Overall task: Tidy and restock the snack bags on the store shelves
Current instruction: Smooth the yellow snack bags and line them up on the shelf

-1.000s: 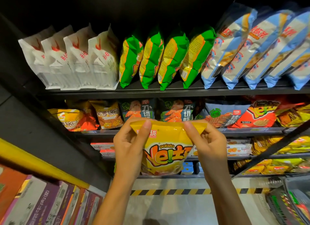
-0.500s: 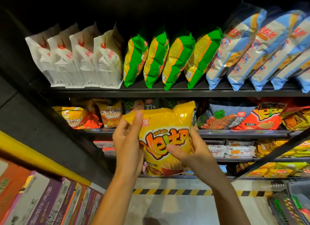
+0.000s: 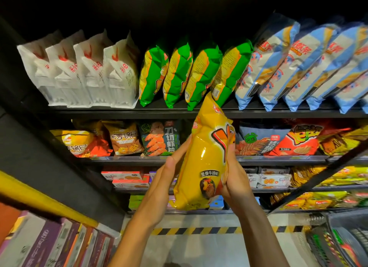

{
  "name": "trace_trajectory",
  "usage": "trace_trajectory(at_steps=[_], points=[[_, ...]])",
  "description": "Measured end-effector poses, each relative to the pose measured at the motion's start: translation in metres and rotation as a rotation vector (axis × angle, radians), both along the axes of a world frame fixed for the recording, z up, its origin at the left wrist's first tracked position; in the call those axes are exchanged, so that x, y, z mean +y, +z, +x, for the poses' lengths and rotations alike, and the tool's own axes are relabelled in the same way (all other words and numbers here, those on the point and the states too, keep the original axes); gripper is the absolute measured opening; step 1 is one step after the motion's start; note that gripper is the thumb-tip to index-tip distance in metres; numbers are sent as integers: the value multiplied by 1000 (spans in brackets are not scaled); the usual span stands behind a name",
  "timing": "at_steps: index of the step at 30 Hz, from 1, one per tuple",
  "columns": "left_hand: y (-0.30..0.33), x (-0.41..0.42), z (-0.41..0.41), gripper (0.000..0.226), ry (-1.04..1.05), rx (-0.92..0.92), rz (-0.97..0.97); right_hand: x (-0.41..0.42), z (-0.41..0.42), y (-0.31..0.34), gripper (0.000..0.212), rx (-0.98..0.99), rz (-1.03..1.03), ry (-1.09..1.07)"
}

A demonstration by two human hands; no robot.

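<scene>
A yellow potato-chip bag stands upright and edge-on between my two hands, in front of the second shelf. My left hand lies flat against its left side with straight fingers. My right hand grips its right edge, fingers curled round the seam. The bag's top corner reaches the top shelf, just below the green bags. Behind it the second shelf shows a dark gap between a shrimp-chip bag and a blue-grey bag.
White bags stand left on the top shelf and blue bags lean at the right. A red chip bag lies on the second shelf. Boxes line a near shelf lower left. A basket sits lower right.
The yellow bag has risen and turned from face-on to edge-on. My left hand went from pinching the top to lying flat on the side; my right hand moved to the bag's right edge.
</scene>
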State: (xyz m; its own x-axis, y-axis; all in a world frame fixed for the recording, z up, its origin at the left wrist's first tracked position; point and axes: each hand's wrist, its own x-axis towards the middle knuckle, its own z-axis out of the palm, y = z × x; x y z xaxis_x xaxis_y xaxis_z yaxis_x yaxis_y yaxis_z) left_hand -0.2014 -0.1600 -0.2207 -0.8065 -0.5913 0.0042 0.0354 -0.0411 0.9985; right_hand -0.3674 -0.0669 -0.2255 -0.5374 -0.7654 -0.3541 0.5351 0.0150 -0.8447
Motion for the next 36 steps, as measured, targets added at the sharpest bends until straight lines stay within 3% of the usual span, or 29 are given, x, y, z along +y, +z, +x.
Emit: trace_trajectory(at_steps=[3,7,12,15,18,21,26,32,34,36], points=[[9,6,4,91,29,-19,-91,0,4,0,40,48,-17,32],[7,3,17,68,13,2,-291,9,4,5,59,126,-72,58],[4,2,19,72,-78,-128,-307,12,9,10,59,407,-67,25],[-5,7,8,71,117,7,-172,12,16,14,64,426,-100,36],[-9,1,8,51,352,101,69,19,11,22,88,448,-179,150],[-6,2,5,23,536,133,247,26,17,31,69,599,-256,276],[-6,6,6,29,589,105,345,24,34,27,51,676,-288,363],[-6,6,10,27,558,65,240,17,29,22,66,560,-268,452],[-7,8,12,32,522,41,89,18,31,17,73,500,-283,414],[-7,11,16,50,458,42,-108,20,36,16,88,471,-264,355]])
